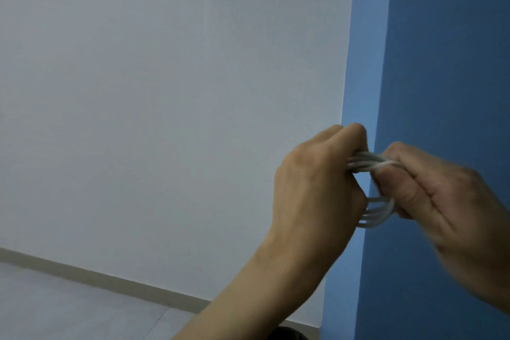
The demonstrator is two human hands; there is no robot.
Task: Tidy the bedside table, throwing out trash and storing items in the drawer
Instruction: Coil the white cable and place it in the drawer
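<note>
1. A pale grey-white wall (165, 91) fills the space behind and to the left of both hands.
2. A blue wall (441, 63) stands behind the right hand, and its edge runs down just behind where the two hands meet.
3. A grey floor (55, 306) lies far below and to the left of the left hand, with a light skirting board (96, 276) along the foot of the pale wall.
4. The left hand (317, 182) is raised with its back to the camera, fingers curled tight around one side of a coiled white cable (376, 212).
5. The right hand (441, 196), blurred, pinches the other side of the coil between thumb and fingers.
6. The cable is held in the air between the hands. Several strands bridge the gap at the top, and more loops hang below the fingers.
7. A dark shape (287, 334) under the left forearm is too cropped to identify.
</note>
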